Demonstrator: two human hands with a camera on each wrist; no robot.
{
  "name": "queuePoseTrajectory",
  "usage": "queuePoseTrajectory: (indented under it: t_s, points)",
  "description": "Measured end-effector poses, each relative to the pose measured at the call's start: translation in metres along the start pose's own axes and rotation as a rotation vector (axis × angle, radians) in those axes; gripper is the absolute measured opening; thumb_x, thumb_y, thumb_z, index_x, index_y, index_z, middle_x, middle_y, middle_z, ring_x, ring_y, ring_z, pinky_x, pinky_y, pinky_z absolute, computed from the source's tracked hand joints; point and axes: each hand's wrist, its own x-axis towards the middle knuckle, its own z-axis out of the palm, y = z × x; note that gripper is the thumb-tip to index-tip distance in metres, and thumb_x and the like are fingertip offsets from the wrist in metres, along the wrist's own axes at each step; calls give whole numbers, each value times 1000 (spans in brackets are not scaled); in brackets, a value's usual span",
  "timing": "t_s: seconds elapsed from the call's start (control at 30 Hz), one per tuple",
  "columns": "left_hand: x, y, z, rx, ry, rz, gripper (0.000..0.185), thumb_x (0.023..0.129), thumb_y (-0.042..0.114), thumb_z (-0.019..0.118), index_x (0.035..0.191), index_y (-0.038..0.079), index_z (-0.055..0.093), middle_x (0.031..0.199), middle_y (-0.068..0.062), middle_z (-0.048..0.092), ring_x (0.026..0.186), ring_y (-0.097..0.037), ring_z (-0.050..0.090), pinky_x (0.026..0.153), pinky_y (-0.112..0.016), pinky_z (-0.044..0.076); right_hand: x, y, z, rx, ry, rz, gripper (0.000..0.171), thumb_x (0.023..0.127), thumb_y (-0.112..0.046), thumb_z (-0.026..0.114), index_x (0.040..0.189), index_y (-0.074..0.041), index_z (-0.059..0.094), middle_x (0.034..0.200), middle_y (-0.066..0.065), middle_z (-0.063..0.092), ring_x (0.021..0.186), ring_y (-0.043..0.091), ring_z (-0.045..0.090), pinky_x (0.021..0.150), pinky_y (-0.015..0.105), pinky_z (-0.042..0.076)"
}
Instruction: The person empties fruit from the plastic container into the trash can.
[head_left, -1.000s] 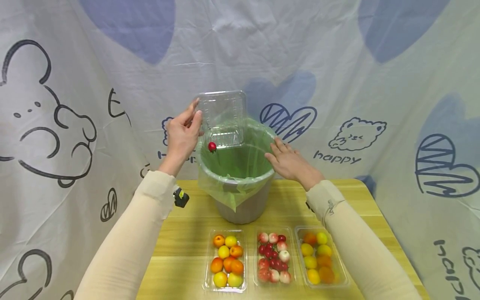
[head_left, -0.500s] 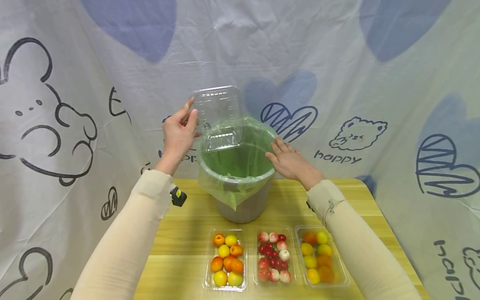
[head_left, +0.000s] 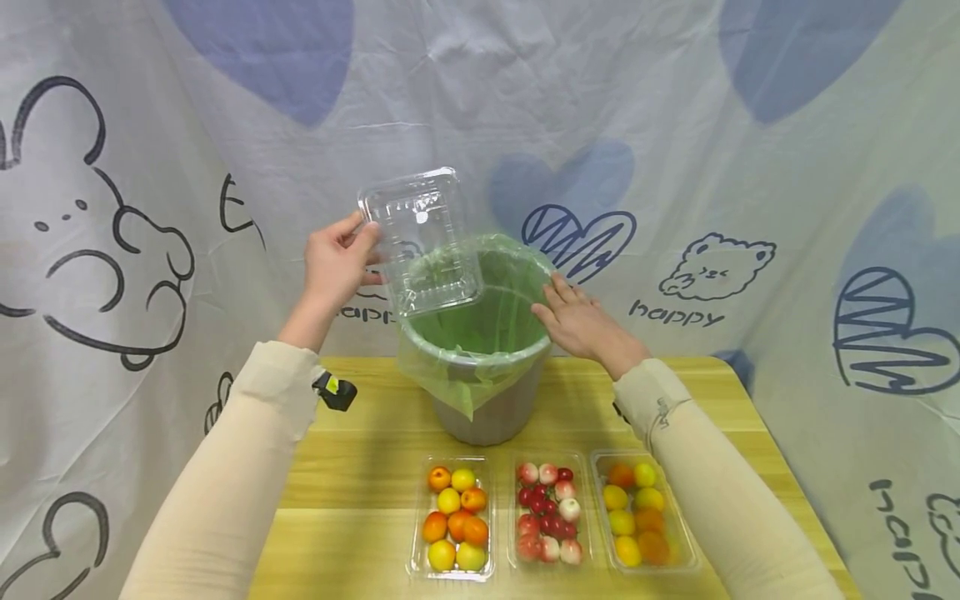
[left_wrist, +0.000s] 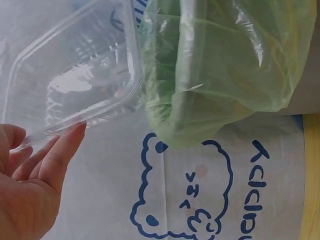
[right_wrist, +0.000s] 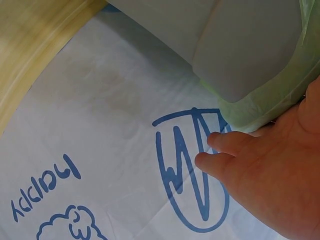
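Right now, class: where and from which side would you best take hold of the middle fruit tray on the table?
Probably by its two long rims, coming from above. The middle tray lies flat between the left tray and the right tray, with narrow gaps, so thin fingertips must slip in at the sides. Its near short edge looks freer. Keep it level: the fruit sits loose.

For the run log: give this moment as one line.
left hand: holds empty clear box above bin | right hand: flat on bin rim | three fruit trays: untouched
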Motion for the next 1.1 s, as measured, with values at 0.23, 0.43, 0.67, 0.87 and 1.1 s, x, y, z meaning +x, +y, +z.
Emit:
queuePoseTrajectory:
  t_s: [0.23, 0.43, 0.67, 0.87, 1.1]
  points:
    - [-5, 3, -18, 17, -44, -40, 56, 107, 25, 59, 158, 6, 45, 152, -31, 54, 73, -5, 77, 63, -30, 68, 0, 0, 0, 6, -9, 6, 70, 115, -47, 18, 168, -2, 10, 178, 15, -9, 162, 48, -1, 133, 69, 4]
    - [-12, 3, -35, 53, -87, -83, 55, 108, 27, 57, 159, 10, 45, 147, -33, 57, 81, -9, 79, 67, -31, 69, 0, 1, 0, 11, -3, 10, 70, 115, -46, 17, 168, -1, 9, 177, 16, -10, 162, 50, -1, 133, 69, 5]
    - [-17, -1, -53, 82, -125, -148, 58, 109, 29, 56, 161, 10, 42, 155, -29, 49, 85, -6, 78, 69, -31, 69, -1, 0, -1, 24, 2, 15, 70, 115, -47, 19, 168, -2, 10, 177, 15, -9, 162, 49, -1, 133, 68, 3]
    - [-24, -6, -66, 107, -153, -163, 57, 110, 28, 53, 162, 7, 38, 160, -30, 43, 80, -2, 77, 71, -31, 69, 0, 1, 0, 3, 3, 17, 70, 115, -46, 18, 168, -2, 9, 177, 15, -10, 162, 49, 0, 133, 67, 6]
    - [-37, -13, -83, 109, -152, -181, 59, 110, 29, 52, 162, 5, 38, 160, -34, 39, 79, 0, 76, 71, -31, 69, 0, 1, 1, -3, 6, 15, 70, 115, -46, 18, 168, -4, 5, 178, 15, -9, 162, 50, 1, 132, 70, 4]
